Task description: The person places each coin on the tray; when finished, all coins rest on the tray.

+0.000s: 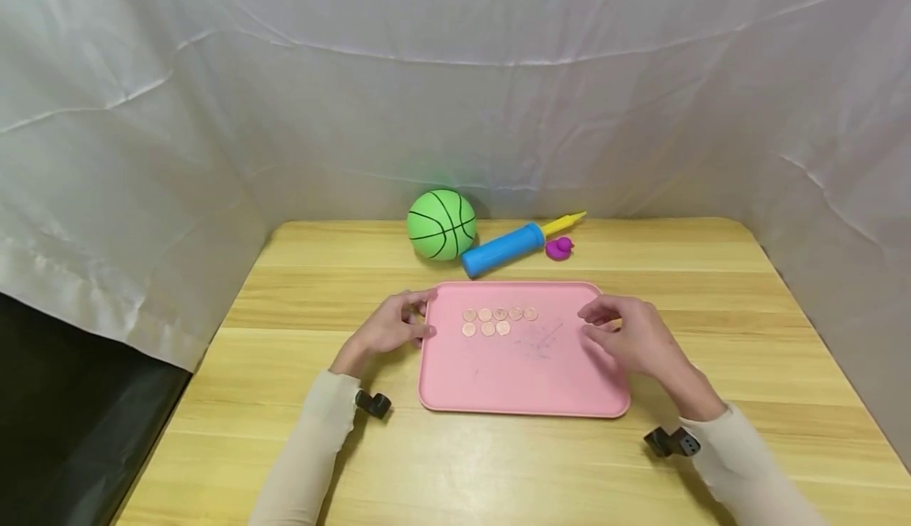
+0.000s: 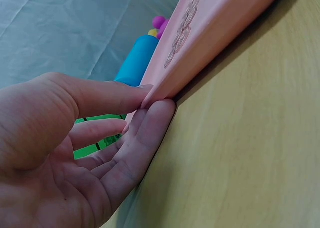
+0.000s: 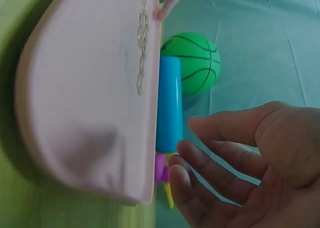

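A pink rectangular tray (image 1: 512,390) lies on the wooden table, bearing several copper-coloured coins (image 1: 501,314) in two rows toward its back left. With thumb on top and fingers underneath, my left hand (image 1: 387,324) pinches the tray's left rim; the left wrist view shows the thumb (image 2: 112,97) pressed on that edge. My right hand (image 1: 636,336) hovers over the tray's right side, casting a shadow on it. In the right wrist view its fingertips (image 3: 192,158) are bent loosely and apart from the thumb, holding nothing.
Behind the tray are a green ball (image 1: 442,225) with black lines, a blue hand pump (image 1: 504,250) with a yellow nozzle (image 1: 565,223), and a purple toy duck (image 1: 559,249). A pale cloth (image 1: 441,115) hangs along the table's back edge and sides.
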Demonstrator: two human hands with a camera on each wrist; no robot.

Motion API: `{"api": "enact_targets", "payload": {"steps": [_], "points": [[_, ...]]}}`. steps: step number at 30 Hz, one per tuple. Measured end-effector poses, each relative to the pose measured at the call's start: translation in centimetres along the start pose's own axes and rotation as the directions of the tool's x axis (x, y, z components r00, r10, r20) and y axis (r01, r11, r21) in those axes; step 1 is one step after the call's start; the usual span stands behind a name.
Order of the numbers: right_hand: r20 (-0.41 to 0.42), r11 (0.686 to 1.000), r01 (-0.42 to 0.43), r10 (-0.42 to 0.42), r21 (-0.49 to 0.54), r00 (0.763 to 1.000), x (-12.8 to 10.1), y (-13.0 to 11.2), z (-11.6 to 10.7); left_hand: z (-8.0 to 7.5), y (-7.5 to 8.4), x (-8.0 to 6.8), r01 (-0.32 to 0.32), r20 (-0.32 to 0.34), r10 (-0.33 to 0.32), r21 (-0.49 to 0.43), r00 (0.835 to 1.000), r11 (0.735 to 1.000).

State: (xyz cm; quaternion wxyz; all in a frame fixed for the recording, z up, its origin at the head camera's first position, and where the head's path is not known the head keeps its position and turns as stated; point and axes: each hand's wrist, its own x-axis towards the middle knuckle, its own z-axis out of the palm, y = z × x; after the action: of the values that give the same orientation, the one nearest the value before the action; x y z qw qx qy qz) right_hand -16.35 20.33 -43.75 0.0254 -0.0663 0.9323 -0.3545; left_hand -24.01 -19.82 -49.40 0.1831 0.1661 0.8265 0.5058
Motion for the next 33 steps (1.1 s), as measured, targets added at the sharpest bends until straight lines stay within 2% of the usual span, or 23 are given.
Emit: {"api": "enact_targets", "payload": {"steps": [7, 17, 23, 26, 29, 33], "points": [[-0.001, 1.000, 0.010, -0.010, -0.008, 1.000, -0.4, 1.6, -0.6, 0.1, 0.0, 0.0, 0.009, -0.007, -0.009, 0.002, 1.000, 1.000], [0.001, 0.999, 0.031, -0.031, -0.039, 1.000, -1.9, 4.8, -2.9, 0.1, 0.1, 0.0, 0.014, -0.008, -0.014, 0.020, 1.000, 1.000], [0.073, 1.000, -0.012, 0.011, 0.018, 0.997, -2.8, 6.2, -4.2, 0.1, 0.1, -0.2, 0.013, -0.008, -0.013, 0.013, 1.000, 1.000], [0.089, 0.999, 0.016, -0.019, 0.042, 0.996, -3.2, 6.8, -4.6, 0.1, 0.1, -0.2, 0.013, -0.007, -0.013, 0.008, 1.000, 1.000], [0.072, 0.997, 0.082, -0.082, 0.013, 0.994, -3.4, 7.5, -4.8, 0.1, 0.1, -0.2, 0.014, -0.009, -0.014, 0.012, 1.000, 1.000], [0.091, 0.990, 0.143, -0.143, 0.006, 0.986, -3.6, 8.3, -5.3, 0.0, 0.1, 0.0, 0.016, -0.009, -0.016, 0.017, 1.000, 1.000]]}}
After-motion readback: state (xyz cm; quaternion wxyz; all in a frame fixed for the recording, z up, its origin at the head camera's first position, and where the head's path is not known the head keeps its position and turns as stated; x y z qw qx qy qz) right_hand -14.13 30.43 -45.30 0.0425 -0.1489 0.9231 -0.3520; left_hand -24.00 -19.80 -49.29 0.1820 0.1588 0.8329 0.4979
